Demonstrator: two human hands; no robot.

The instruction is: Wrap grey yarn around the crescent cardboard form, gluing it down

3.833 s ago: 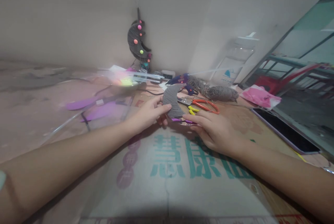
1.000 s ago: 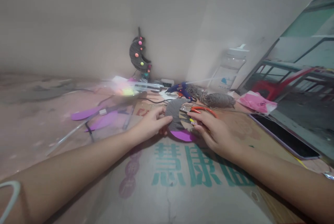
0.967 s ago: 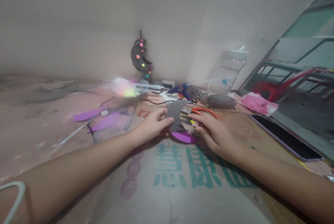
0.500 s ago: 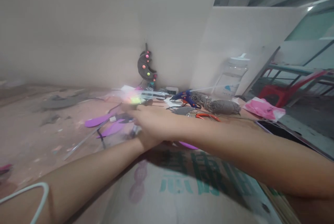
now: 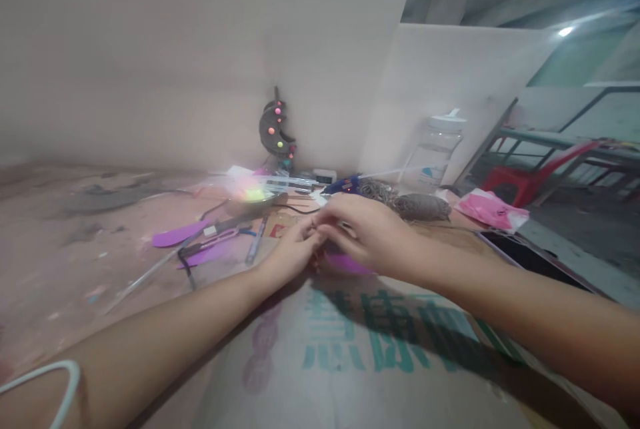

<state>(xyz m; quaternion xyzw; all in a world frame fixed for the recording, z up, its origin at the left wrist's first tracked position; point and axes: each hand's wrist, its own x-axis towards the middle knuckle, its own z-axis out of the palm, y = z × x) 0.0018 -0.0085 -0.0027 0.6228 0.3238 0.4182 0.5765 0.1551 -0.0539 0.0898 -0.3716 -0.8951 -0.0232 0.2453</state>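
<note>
My left hand [image 5: 295, 244] and my right hand [image 5: 367, 229] meet above the far edge of a printed cardboard sheet [image 5: 280, 376]. The fingers of both are bent and pressed together at the tips; whatever they pinch is too small and blurred to name. Below my right hand a purple piece [image 5: 350, 264] shows, partly covered by it. Left of my left hand lie a pen-like stick [image 5: 256, 242], a purple-handled tool [image 5: 217, 240] and a flat purple shape [image 5: 180, 234]. A bowl [image 5: 255, 199] with bright yellow and pink contents stands behind them.
Against the wall leans a dark crescent ornament [image 5: 270, 129] with coloured beads. Farther right are a blue glue gun [image 5: 344, 185], grey yarn [image 5: 423, 206], a clear bottle [image 5: 435, 152], a pink packet [image 5: 493, 209] and a phone [image 5: 533, 259]. Beyond the table stands a red chair [image 5: 513, 182].
My right hand has come back from the bowl area on the left and now meets my left hand, which was hidden beneath it. The view has shifted slightly.
</note>
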